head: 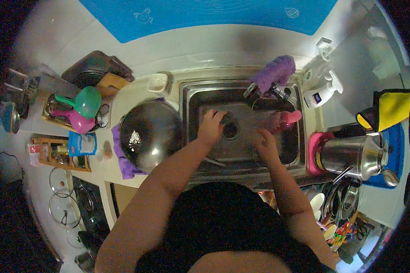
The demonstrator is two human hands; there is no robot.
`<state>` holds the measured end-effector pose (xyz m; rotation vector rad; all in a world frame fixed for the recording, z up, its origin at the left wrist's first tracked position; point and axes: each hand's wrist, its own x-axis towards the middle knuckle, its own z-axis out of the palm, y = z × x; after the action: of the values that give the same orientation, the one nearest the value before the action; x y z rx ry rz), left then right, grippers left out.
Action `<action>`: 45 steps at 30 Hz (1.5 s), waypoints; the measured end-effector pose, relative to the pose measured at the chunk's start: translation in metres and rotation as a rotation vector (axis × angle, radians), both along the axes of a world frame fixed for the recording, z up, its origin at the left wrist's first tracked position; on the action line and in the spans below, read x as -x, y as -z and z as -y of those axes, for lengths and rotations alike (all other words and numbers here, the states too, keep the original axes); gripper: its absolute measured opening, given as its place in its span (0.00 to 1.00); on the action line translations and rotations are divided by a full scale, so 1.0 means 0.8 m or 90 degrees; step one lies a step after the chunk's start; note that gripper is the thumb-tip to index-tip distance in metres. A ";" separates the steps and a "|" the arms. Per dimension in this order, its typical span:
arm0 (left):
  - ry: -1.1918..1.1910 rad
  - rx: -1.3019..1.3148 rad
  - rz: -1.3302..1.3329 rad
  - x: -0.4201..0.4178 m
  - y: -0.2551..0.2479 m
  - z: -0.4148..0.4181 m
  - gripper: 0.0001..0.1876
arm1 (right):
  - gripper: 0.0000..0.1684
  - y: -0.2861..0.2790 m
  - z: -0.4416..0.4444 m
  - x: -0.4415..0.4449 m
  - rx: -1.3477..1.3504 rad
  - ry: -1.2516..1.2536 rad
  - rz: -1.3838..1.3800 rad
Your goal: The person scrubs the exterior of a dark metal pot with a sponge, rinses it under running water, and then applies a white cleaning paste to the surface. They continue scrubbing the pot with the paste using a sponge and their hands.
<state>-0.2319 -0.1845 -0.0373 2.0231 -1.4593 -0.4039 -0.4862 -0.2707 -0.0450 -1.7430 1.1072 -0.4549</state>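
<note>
Both hands are over a stainless steel sink. My left hand is at the left of the round drain, its fingers bent towards the drain; whether it grips anything is hidden. My right hand hangs right of the drain with curled fingers, just below a pink and clear bottle lying in the sink; I cannot tell if it holds something. A purple fluffy cloth drapes over the faucet at the sink's back right. A thin metal utensil lies near the front edge.
Left of the sink, a large dark round pan or lid rests on a purple cloth. A white cup stands behind it. To the right are a white spray bottle, a steel pot and a dish rack with plates.
</note>
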 end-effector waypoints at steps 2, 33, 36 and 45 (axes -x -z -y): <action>0.017 0.102 -0.067 0.004 0.008 0.003 0.20 | 0.27 -0.004 -0.012 0.006 0.004 -0.008 0.009; -0.241 0.226 0.264 -0.221 -0.150 -0.271 0.27 | 0.21 -0.059 -0.150 -0.202 0.114 -0.261 -0.208; -0.116 0.093 0.316 -0.238 -0.119 -0.295 0.24 | 0.24 -0.080 -0.184 -0.266 0.299 -0.293 0.000; -0.049 0.070 0.270 -0.253 -0.065 -0.332 0.17 | 0.25 -0.094 -0.207 -0.455 0.394 -0.269 -0.036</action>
<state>-0.0299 0.0813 0.0147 2.1515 -1.5969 0.1469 -0.1222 -0.1054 0.0299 -2.4714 0.6297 -0.5164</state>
